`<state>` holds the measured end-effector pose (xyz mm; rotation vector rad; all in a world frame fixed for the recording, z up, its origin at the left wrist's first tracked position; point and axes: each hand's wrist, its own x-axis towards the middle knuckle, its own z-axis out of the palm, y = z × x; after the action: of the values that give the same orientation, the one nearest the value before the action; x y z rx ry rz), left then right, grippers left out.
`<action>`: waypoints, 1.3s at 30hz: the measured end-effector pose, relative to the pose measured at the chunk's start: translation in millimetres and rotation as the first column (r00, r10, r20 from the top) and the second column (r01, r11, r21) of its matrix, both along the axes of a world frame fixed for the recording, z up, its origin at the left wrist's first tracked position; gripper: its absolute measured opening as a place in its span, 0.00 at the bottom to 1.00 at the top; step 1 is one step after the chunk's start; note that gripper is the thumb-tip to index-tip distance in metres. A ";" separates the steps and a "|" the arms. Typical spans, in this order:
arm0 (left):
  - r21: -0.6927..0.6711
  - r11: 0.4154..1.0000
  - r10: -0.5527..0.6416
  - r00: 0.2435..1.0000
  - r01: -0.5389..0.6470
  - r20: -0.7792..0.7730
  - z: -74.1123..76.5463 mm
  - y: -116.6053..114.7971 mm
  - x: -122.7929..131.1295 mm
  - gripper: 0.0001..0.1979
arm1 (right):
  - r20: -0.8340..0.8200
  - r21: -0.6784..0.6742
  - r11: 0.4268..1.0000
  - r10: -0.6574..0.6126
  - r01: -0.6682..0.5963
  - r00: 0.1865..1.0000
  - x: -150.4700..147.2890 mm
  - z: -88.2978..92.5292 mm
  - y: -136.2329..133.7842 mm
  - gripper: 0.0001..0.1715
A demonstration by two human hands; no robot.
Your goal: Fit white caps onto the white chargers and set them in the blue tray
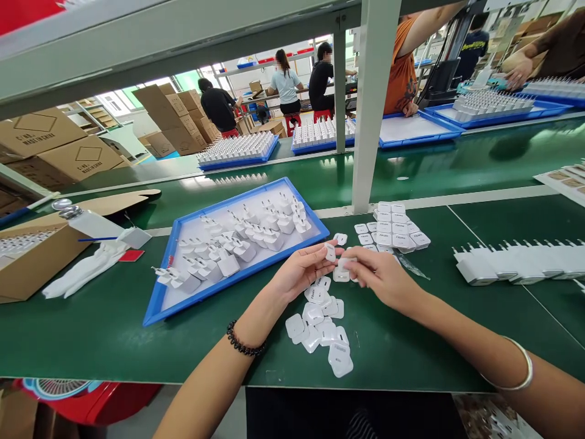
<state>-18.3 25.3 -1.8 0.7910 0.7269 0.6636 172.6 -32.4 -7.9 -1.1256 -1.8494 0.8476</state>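
I see both hands meeting just above the green counter (pixel 114 329), near the middle of my view. The right hand (pixel 381 277) has its fingers closed around a small white charger (pixel 342 271), pinched at its flat sides. The left hand (pixel 304 268) nips a small white piece (pixel 329 252) between thumb and forefinger, just beside the charger at its 11 o'clock (I cannot tell whether the two touch).

I judge the charger light, rigid and smooth. The glossy plastic shell could slip in a loose grip, so the broad flat faces are the place to hold it, not the rounded corners or the prong end. It looks sturdy enough for a firm pinch. The small piece is lighter again and easy to drop, so fingertips only.

At 6 o'clock from the hands lies a loose pile of chargers (pixel 320 323), some overlapping. At 10 o'clock a blue tray (pixel 159 299) holds more of them, scattered with prongs up. A tidy stack (pixel 393 228) sits at 1 o'clock, and a row (pixel 516 262) lies on its side at 3 o'clock. A cardboard box (pixel 31 262) stands far off at 9 o'clock. Other people work at the benches beyond.
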 end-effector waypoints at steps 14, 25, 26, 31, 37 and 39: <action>-0.072 0.957 -0.283 0.959 0.282 -0.008 0.8 -2.1 -3.6 0.14 | -0.168 -0.104 0.995 -0.020 0.003 0.986 7.8 1.0 8.6 0.09; -0.054 0.926 -0.375 0.927 0.375 0.013 -5.8 -1.6 -6.0 0.17 | -0.144 -0.062 0.998 -0.015 0.006 0.989 2.9 -4.7 5.5 0.06; -0.064 0.928 -0.366 0.930 0.366 0.009 -5.6 -1.9 -5.6 0.17 | -0.142 -0.045 0.999 -0.006 -0.001 0.990 1.8 -5.9 5.1 0.05; -0.094 0.931 -0.355 0.935 0.353 -0.005 -2.7 -2.1 -3.7 0.17 | -0.122 0.111 0.994 -0.009 0.022 0.992 -3.0 -10.6 1.7 0.07; 0.047 0.998 0.035 0.997 -0.032 -0.063 3.0 5.6 -7.9 0.17 | -0.047 0.207 0.971 -0.115 0.122 0.992 -16.5 -17.4 -9.3 0.02; 0.076 0.992 0.107 0.991 -0.101 -0.079 3.7 8.5 -9.9 0.17 | 0.065 0.208 0.978 -0.003 -0.011 0.998 -26.3 -20.6 -13.7 0.02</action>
<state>-28.2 33.8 1.9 0.8545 0.8279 0.7581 146.3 -46.1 -28.5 -1.0284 -1.9444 0.6091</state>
